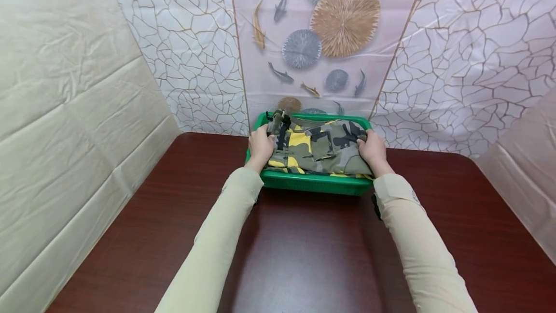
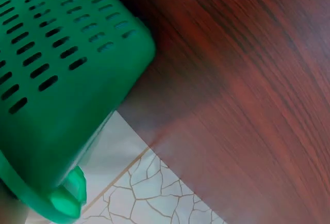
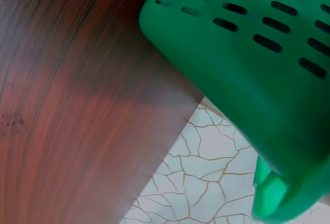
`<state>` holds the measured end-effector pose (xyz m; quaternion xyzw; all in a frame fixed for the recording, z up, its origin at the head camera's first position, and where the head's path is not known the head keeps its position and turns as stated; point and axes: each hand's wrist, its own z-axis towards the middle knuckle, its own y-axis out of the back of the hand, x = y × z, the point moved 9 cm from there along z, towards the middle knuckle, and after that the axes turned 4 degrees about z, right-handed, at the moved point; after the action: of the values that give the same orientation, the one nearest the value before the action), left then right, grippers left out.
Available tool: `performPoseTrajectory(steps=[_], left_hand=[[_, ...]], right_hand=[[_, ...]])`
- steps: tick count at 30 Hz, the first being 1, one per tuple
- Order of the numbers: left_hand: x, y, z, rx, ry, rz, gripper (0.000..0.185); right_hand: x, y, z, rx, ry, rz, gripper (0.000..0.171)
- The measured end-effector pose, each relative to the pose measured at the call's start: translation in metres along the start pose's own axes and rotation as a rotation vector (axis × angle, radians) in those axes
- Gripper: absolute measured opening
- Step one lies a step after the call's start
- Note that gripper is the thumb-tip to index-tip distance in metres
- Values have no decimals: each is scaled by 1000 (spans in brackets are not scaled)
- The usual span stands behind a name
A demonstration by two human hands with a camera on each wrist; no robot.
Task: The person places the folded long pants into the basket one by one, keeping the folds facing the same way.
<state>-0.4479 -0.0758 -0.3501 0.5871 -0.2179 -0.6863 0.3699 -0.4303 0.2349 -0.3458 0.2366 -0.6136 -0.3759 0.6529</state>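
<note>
A folded camouflage garment (image 1: pixel 319 149) in olive, yellow and black lies in a green slotted basket (image 1: pixel 317 185) at the table's far edge. My left hand (image 1: pixel 260 146) grips the garment's left side, next to a black strap and buckle (image 1: pixel 279 122). On the opposite side my right hand (image 1: pixel 372 151) holds the garment's right edge with its fingers curled over it. Both wrist views show only the basket's slotted wall (image 2: pixel 51 79) (image 3: pixel 258 53) from outside; neither hand appears there.
The dark red wooden table (image 1: pixel 304 255) stretches from the basket toward me. Crackle-patterned cloth (image 1: pixel 191 52) and a panel with fish and discs (image 1: pixel 321 37) hang close behind the basket. Pale sheeting (image 1: pixel 65 134) walls off the left side.
</note>
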Motion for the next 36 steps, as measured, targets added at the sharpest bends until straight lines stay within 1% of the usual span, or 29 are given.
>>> performPoseTrajectory(steps=[2, 3, 5, 7, 9, 10, 11, 12, 13, 15, 17, 19, 22, 25, 28, 31, 34, 36], left_hand=[[-2, 0, 1, 11, -20, 38, 45], [-4, 0, 2, 19, -37, 61, 46], [-11, 0, 2, 46, -94, 109, 48], [-20, -2, -1, 95, -164, 159, 53], [-28, -7, -8, 179, -224, 200, 64], [-31, -10, -12, 229, -249, 215, 70], [-34, -15, -18, 286, -267, 230, 76], [-35, -20, -23, 346, -283, 253, 81], [-35, -25, -28, 404, -294, 276, 85], [-33, -35, -37, 494, -309, 315, 89], [-30, -42, -43, 552, -314, 340, 90], [-26, -47, -46, 583, -309, 345, 89], [-23, -51, -45, 620, -304, 330, 88], [-22, -58, -43, 689, -301, 338, 85], [-21, -67, -42, 786, -283, 365, 82], [-17, -74, -45, 873, -262, 413, 80], [-13, -76, -48, 908, -253, 444, 80], [-12, -76, -50, 909, -258, 450, 80]], right_hand=[[4, 4, -2, 11, 12, -3, 45], [8, 7, -3, 18, 34, -17, 45], [18, 9, -7, 74, 100, -73, 46], [29, 5, -15, 203, 193, -150, 51], [36, -4, -28, 377, 266, -201, 59], [37, -8, -36, 466, 283, -215, 64], [36, -12, -42, 536, 293, -228, 69], [35, -15, -48, 592, 287, -230, 72], [32, -18, -53, 628, 273, -230, 76], [26, -21, -57, 640, 254, -246, 81], [23, -25, -58, 625, 257, -271, 83], [21, -30, -57, 616, 270, -281, 83], [20, -35, -53, 618, 280, -275, 81], [17, -38, -50, 651, 259, -263, 82], [13, -42, -48, 700, 232, -269, 83], [9, -49, -49, 749, 199, -283, 82], [6, -57, -51, 781, 179, -293, 81], [5, -60, -51, 799, 176, -299, 81]])
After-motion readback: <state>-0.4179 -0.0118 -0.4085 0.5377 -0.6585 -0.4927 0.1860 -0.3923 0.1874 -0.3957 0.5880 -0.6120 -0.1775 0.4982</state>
